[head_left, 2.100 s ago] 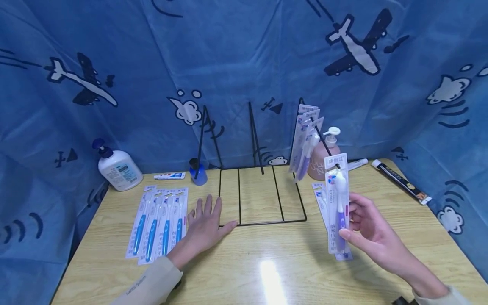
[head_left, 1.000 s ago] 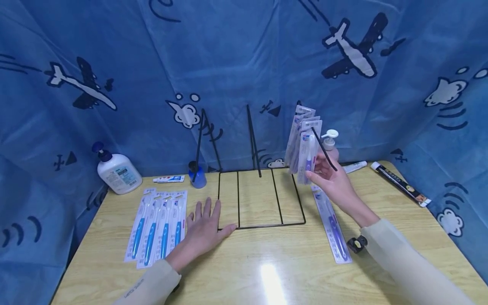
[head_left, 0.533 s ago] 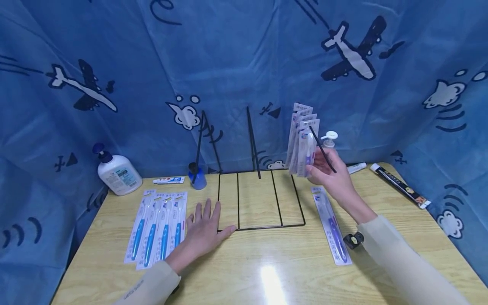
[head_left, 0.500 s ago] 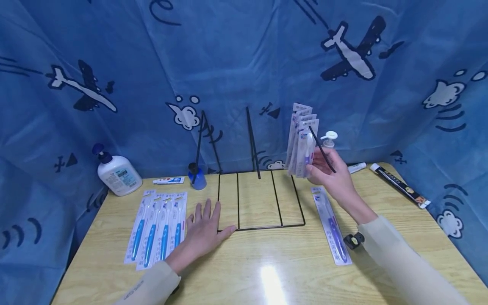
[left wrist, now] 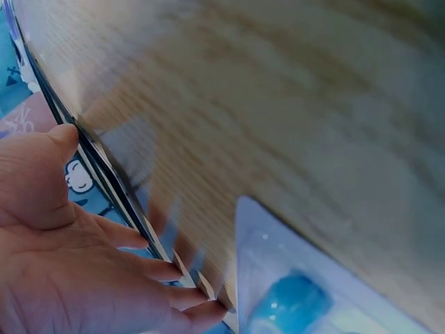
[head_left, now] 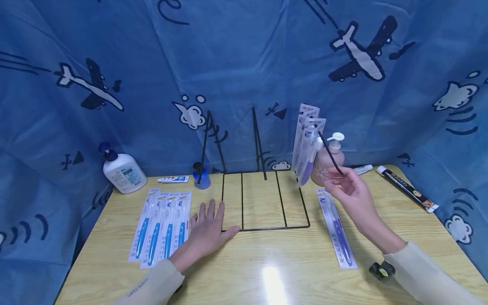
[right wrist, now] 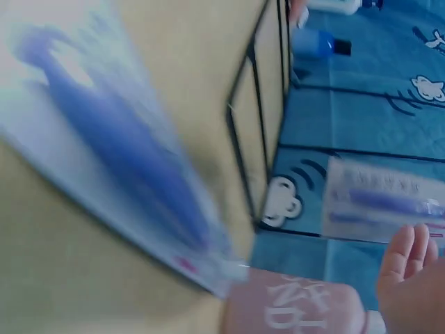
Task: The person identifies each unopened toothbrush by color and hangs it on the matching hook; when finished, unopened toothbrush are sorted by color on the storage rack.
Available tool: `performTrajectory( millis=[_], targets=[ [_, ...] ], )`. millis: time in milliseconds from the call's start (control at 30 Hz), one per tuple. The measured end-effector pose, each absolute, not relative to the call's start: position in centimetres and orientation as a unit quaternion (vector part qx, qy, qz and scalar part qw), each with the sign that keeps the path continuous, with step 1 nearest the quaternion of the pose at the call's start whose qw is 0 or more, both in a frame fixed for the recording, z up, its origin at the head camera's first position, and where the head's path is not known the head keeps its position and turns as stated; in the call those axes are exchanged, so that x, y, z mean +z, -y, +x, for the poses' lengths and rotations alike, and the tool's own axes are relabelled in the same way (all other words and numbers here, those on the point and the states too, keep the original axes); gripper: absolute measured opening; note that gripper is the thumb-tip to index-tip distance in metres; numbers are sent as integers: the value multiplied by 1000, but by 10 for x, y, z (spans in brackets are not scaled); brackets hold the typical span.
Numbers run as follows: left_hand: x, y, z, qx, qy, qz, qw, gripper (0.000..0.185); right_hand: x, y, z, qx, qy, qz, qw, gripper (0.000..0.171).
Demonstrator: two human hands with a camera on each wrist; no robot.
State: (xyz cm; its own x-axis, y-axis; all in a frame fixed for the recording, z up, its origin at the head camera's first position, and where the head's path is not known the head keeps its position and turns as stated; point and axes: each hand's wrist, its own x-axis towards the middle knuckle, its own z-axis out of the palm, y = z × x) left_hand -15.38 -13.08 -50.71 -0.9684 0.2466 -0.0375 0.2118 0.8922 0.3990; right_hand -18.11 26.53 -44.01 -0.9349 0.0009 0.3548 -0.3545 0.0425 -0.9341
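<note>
In the head view my left hand [head_left: 209,226] lies flat with fingers spread, its thumb over the front left corner of the black wire rack [head_left: 263,229]. Right beside it, several packaged blue toothbrushes [head_left: 155,233] lie on the table. My right hand [head_left: 352,199] is raised at the rack's right side, fingers loosely bent and holding nothing, its fingertips by the end of the right-hand hook. Packaged purple toothbrushes [head_left: 308,156] hang from that hook, just left of the hand. One more packaged purple toothbrush [head_left: 337,233] lies on the table below the right hand.
A pink pump bottle [head_left: 327,163] stands behind the hanging packs. At right lie a white tube [head_left: 363,169] and a black toothpaste box [head_left: 406,188]. On the left are a white pump bottle [head_left: 125,173], a small toothpaste [head_left: 173,179] and a blue bottle [head_left: 202,180].
My right hand carried a packaged purple toothbrush up and left onto the right-hand hook, let it go, and drew back right. The left hand stays in place.
</note>
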Motion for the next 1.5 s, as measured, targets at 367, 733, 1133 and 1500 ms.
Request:
performTrajectory(
  millis=[367, 733, 1133, 1500],
  targets=[
    [-505, 128, -153, 195, -973, 117, 50, 92, -466, -310, -127, 604, 793, -59, -57, 61],
    [-523, 136, -157, 197, -972, 123, 28, 101, -486, -314, -121, 509, 844, -81, -148, 59],
    [-507, 128, -155, 175, -976, 111, 64, 93, -477, -318, -110, 408, 898, -36, -162, 39],
    [-510, 128, -155, 183, -975, 111, 54, 94, -477, -334, -89, 616, 685, 64, -383, 85]
  ],
)
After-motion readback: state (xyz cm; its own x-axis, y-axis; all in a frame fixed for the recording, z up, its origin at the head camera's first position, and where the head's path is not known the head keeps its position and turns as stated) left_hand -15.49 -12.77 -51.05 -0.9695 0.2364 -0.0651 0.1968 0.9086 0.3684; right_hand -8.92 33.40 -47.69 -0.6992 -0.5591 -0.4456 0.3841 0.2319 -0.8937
